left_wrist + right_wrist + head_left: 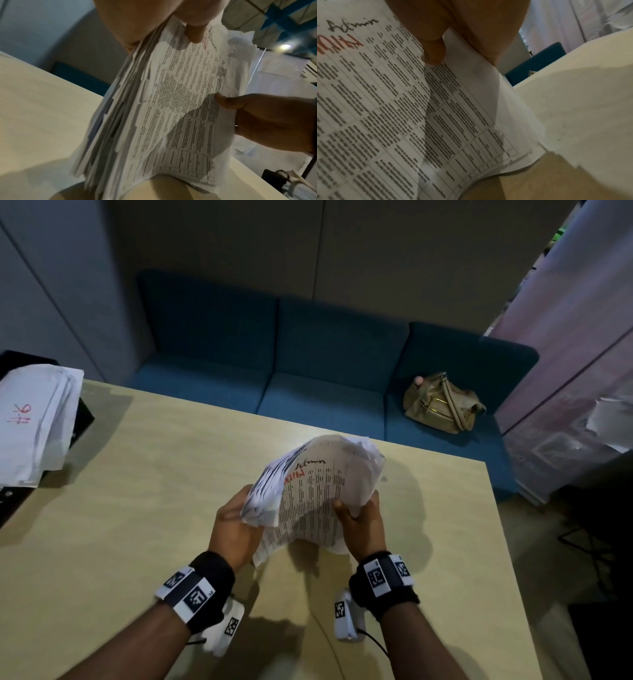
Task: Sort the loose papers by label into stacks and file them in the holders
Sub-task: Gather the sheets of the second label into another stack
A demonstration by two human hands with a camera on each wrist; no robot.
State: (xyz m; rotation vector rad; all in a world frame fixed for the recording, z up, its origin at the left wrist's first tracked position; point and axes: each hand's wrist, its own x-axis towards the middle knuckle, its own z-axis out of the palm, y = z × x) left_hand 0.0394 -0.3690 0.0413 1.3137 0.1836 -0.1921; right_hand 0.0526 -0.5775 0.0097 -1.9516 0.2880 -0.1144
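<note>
A thick stack of printed papers (308, 491) is held above the middle of the wooden table (137, 508). The top sheet (376, 108) carries a table of text with "Admin" in black and red writing near its top. My left hand (236, 522) grips the stack's left edge, thumb over the sheets (171, 108). My right hand (359, 518) pinches the right edge of the top sheets, thumb on the printed side. A second pile of papers (30, 419), marked in red, lies in a black holder (84, 414) at the table's left edge.
A blue sofa (308, 371) runs behind the table, with a tan handbag (442, 402) on its right seat. Pale panels and more paper (609, 422) stand at the right. A cable (329, 645) trails across the near tabletop.
</note>
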